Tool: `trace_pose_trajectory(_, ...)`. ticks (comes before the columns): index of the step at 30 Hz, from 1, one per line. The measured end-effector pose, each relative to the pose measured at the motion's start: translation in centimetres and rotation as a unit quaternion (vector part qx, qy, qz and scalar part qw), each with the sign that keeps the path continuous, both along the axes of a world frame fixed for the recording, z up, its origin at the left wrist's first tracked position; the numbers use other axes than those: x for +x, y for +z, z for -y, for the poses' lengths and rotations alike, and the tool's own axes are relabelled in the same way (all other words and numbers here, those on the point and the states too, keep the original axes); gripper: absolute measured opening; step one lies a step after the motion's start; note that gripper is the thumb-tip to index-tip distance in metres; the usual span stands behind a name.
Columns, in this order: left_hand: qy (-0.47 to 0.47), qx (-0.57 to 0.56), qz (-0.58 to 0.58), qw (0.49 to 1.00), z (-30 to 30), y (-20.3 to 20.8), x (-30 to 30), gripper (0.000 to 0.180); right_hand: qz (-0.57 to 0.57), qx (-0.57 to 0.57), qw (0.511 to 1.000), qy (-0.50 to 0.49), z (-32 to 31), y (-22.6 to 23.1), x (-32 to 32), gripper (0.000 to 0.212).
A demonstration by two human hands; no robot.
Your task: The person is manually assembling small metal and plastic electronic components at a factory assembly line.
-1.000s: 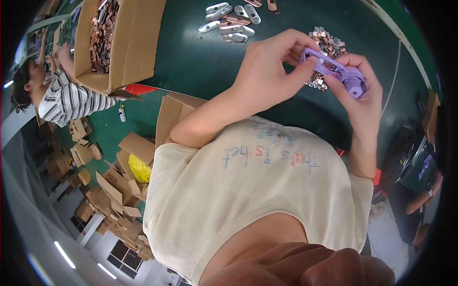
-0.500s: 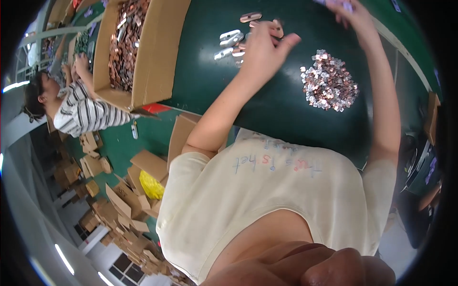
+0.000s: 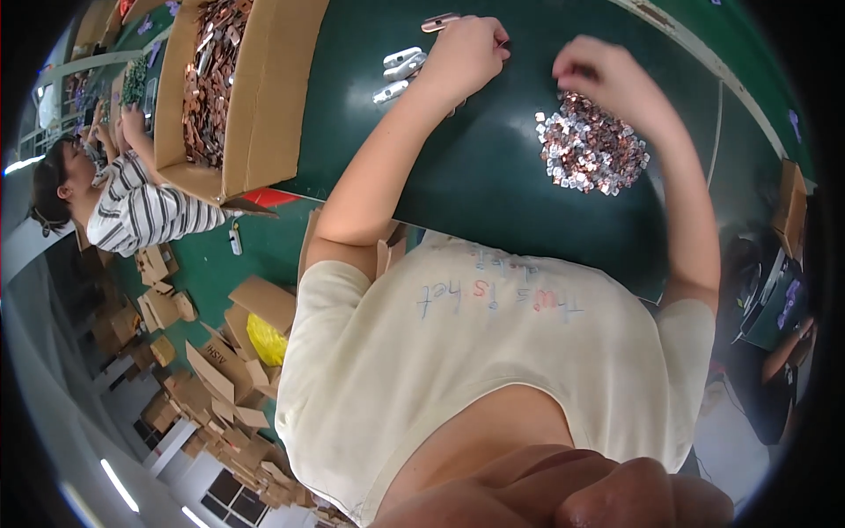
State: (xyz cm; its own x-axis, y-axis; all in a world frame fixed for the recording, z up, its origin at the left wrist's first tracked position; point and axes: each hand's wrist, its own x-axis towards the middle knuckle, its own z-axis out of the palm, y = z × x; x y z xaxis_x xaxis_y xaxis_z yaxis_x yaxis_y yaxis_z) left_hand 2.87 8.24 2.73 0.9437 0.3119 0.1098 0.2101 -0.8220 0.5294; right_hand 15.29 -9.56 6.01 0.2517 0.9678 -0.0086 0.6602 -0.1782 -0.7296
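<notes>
My left hand (image 3: 471,55) is closed at the far side of the table, its fingers curled and pinched together. Whatever lies between those fingertips is too small to make out. Beside it lie several oblong silver and copper-coloured metal pieces (image 3: 405,66) with slots, some partly covered by the hand and forearm. To the right is a heap of tiny square metal pieces (image 3: 594,150), silver and coppery. My right hand (image 3: 603,75) bends over the far edge of this heap with its fingers drawn together. What they hold, if anything, cannot be seen.
An open cardboard box (image 3: 268,97) full of copper-coloured metal parts stands left on the green table (image 3: 475,189). Beyond it a person in a striped top (image 3: 158,207) works. Cardboard boxes (image 3: 220,370), one holding yellow plastic, crowd the floor at left. Another person (image 3: 766,378) is at right.
My right hand has come down from the far edge, where purple showed at its fingers, to the heap. The left hand's fingers, spread before, have curled together over the oblong pieces.
</notes>
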Motion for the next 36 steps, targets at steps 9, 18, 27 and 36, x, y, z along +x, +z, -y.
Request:
trace_pose_trajectory(9,0.049,-0.166,0.114,0.978,2.5,4.5,-5.0,0.011,0.129,-0.010,0.991,-0.012,1.1,-3.0,-4.7,0.018)
trace_pose_trajectory(18,0.013,-0.581,0.141,0.802,3.5,5.2,-8.6,0.014,-0.419,0.102,0.898,-0.090,2.9,4.1,-6.9,0.015)
trace_pose_trajectory(27,0.027,-0.569,0.154,0.808,5.9,8.6,-8.0,0.016,-0.461,0.201,0.856,-0.117,4.5,6.6,-8.4,0.019)
trace_pose_trajectory(36,0.053,-0.576,0.183,0.795,8.4,8.8,-7.8,0.017,0.189,0.366,0.905,-0.106,3.7,5.0,-8.9,0.026)
